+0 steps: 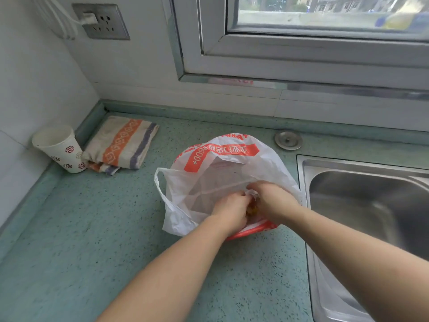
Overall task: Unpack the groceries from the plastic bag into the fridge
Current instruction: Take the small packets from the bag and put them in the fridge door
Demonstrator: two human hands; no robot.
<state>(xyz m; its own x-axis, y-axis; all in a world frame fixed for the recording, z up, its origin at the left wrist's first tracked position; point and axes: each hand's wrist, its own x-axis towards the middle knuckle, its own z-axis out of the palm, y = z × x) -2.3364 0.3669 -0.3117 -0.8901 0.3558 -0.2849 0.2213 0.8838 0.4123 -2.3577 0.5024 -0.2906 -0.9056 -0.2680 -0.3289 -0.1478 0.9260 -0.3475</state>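
While the white and orange plastic bag [222,173] sits open on the green surface [81,228] beside the steel sink [366,205], the left hand [229,210] and right hand [271,201] reach inside, fingers curled around something yellowish [251,210], mostly hidden.

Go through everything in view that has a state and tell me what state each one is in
plastic bag: open, on the counter
left hand: inside bag, fingers curled
right hand: inside bag, fingers curled
paper cup: upright
dish towel: folded
window: closed
plug: in the socket
sink: dry, bare
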